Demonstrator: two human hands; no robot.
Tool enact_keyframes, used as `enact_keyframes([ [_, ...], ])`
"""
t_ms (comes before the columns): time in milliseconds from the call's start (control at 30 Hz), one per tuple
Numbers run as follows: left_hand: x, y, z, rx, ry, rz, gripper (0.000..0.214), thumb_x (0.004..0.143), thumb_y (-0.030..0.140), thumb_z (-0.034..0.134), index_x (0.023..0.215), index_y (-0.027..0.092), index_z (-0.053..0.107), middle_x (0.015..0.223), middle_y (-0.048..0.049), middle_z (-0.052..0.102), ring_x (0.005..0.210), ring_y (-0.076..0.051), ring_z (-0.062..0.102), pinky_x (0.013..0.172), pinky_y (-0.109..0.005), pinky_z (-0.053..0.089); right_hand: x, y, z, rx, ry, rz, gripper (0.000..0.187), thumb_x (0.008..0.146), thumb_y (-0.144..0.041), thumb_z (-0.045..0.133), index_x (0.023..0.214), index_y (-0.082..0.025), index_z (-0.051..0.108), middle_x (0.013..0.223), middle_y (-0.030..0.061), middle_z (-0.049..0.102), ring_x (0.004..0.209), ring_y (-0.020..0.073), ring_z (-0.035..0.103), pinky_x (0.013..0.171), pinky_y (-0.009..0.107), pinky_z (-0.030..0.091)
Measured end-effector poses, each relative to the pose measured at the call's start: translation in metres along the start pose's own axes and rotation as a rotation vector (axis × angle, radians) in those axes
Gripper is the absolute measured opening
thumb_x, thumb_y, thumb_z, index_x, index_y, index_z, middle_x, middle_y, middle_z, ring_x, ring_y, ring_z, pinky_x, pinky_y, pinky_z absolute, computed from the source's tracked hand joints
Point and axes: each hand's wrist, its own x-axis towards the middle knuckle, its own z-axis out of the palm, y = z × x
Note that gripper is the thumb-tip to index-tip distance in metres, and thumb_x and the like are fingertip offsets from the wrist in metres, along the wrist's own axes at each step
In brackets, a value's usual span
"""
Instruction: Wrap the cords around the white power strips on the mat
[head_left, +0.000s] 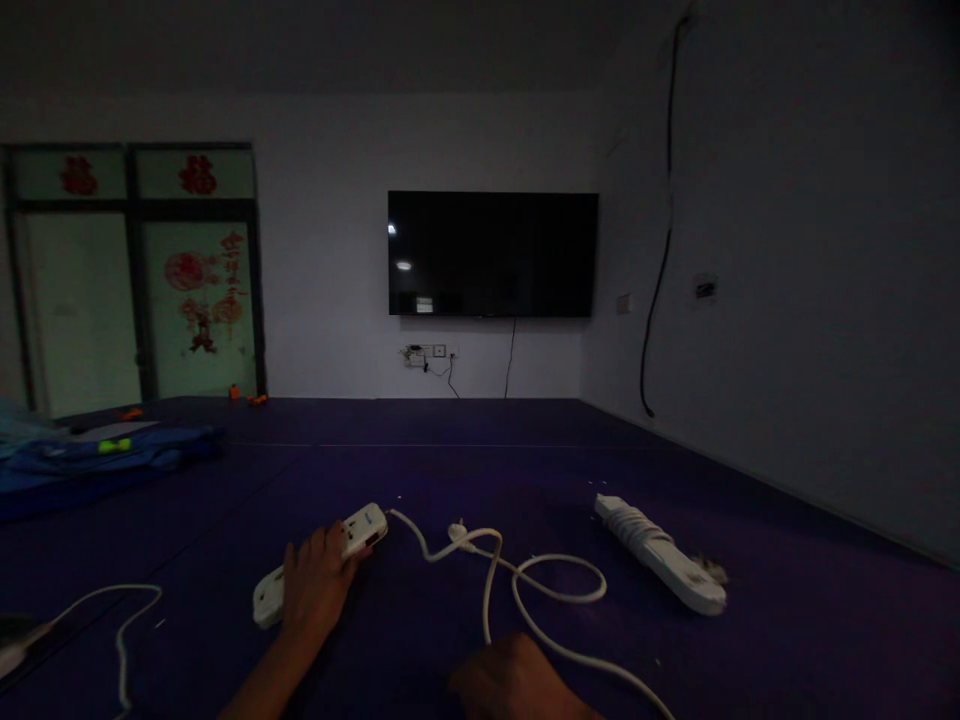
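The power strip (367, 525) is smooth white plastic with a faint sheen; its cable (559, 595) has a smooth, white, rubbery-looking sheath; the second power strip (675, 570) is the same white plastic; the floor (450, 470) is covered in matt purple matting; the television (491, 255) screen is glossy black, mirroring lights; the blue bundle (97, 465) looks like soft cloth; the wall (330, 250) is matt paint.
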Motion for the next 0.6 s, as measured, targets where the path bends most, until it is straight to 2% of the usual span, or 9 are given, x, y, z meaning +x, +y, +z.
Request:
enact_keyframes([
  [67, 0.001, 0.002, -0.009, -0.108, 0.090, -0.034, 0.050, 0.087, 0.043, 0.036, 0.121, 0.009, 0.050, 0.116, -0.0189, 0.059, 0.111, -0.033, 0.052, 0.098, -0.052, 0.030, 0.001, 0.006, -0.006, -0.028, 0.051, 0.052, 0.020, 0.084, -0.014, 0.040, 0.083, -0.019, 0.059, 0.056, -0.0006, 0.062, 0.043, 0.0107, 0.052, 0.041, 0.021, 0.032],
  [133, 0.001, 0.007, -0.018, -0.345, 0.171, -0.063, 0.054, 0.085, 0.049, 0.037, 0.118, 0.009, 0.051, 0.112, -0.0185, 0.061, 0.108, -0.032, 0.054, 0.095, -0.048, 0.036, 0.000, 0.012, -0.011, -0.068, 0.140, 0.091, 0.024, 0.079, -0.009, 0.038, 0.088, -0.018, 0.058, 0.060, 0.0013, 0.064, 0.046, 0.0123, 0.055, 0.044, 0.023, 0.033],
  [200, -0.001, 0.016, -0.024, -0.672, 0.189, -0.117, 0.057, 0.082, 0.056, 0.038, 0.115, 0.012, 0.053, 0.110, -0.0156, 0.062, 0.104, -0.031, 0.057, 0.090, -0.043, 0.041, -0.002, 0.018, -0.013, -0.095, 0.222, 0.128, 0.026, 0.077, -0.007, 0.037, 0.089, -0.018, 0.057, 0.063, 0.0029, 0.065, 0.049, 0.0132, 0.057, 0.047, 0.023, 0.035],
  [267, -0.006, 0.027, -0.027, -1.029, 0.135, -0.223, 0.059, 0.079, 0.064, 0.041, 0.110, 0.016, 0.056, 0.105, -0.0111, 0.065, 0.098, -0.029, 0.060, 0.086, -0.040, 0.044, -0.002, 0.025, -0.013, -0.090, 0.278, 0.204, 0.023, 0.077, -0.008, 0.037, 0.085, -0.018, 0.057, 0.063, 0.0034, 0.064, 0.051, 0.0135, 0.057, 0.049, 0.023, 0.036],
  [333, -0.013, 0.039, -0.027, -1.375, -0.022, -0.390, 0.059, 0.076, 0.068, 0.043, 0.104, 0.018, 0.058, 0.094, -0.0080, 0.069, 0.089, -0.028, 0.064, 0.080, -0.039, 0.048, -0.001, 0.030, -0.014, -0.054, 0.309, 0.325, 0.021, 0.079, -0.010, 0.037, 0.078, -0.019, 0.056, 0.059, 0.0020, 0.062, 0.050, 0.0130, 0.056, 0.048, 0.022, 0.036],
  [433, -0.024, 0.056, -0.027, -1.755, -0.383, -0.687, 0.056, 0.080, 0.067, 0.041, 0.096, 0.017, 0.062, 0.078, -0.0076, 0.071, 0.072, -0.026, 0.067, 0.070, -0.038, 0.051, 0.000, 0.034, -0.017, 0.042, 0.371, 0.467, 0.021, 0.083, -0.015, 0.037, 0.073, -0.019, 0.055, 0.059, 0.0011, 0.060, 0.049, 0.0123, 0.055, 0.048, 0.021, 0.037],
  [467, -0.028, 0.060, -0.026, -1.828, -0.487, -0.761, 0.058, 0.081, 0.067, 0.038, 0.092, 0.016, 0.063, 0.074, -0.0085, 0.071, 0.068, -0.025, 0.067, 0.069, -0.038, 0.051, 0.001, 0.034, -0.018, 0.076, 0.401, 0.480, 0.022, 0.084, -0.016, 0.036, 0.073, -0.019, 0.054, 0.060, 0.0011, 0.060, 0.049, 0.0122, 0.055, 0.048, 0.021, 0.038],
  [533, -0.035, 0.066, -0.025, -1.899, -0.623, -0.868, 0.063, 0.081, 0.068, 0.037, 0.083, 0.012, 0.065, 0.064, -0.0100, 0.070, 0.061, -0.025, 0.067, 0.065, -0.037, 0.052, 0.001, 0.032, -0.020, 0.127, 0.456, 0.490, 0.021, 0.086, -0.020, 0.038, 0.072, -0.019, 0.053, 0.059, 0.0006, 0.059, 0.049, 0.0120, 0.054, 0.048, 0.021, 0.038],
  [600, -0.040, 0.069, -0.023, -1.936, -0.718, -0.878, 0.065, 0.080, 0.069, 0.037, 0.080, 0.011, 0.067, 0.059, -0.0096, 0.069, 0.056, -0.024, 0.066, 0.063, -0.036, 0.052, 0.000, 0.030, -0.022, 0.155, 0.489, 0.514, 0.019, 0.086, -0.025, 0.042, 0.071, -0.019, 0.051, 0.056, -0.0011, 0.055, 0.047, 0.0115, 0.051, 0.046, 0.021, 0.037],
])
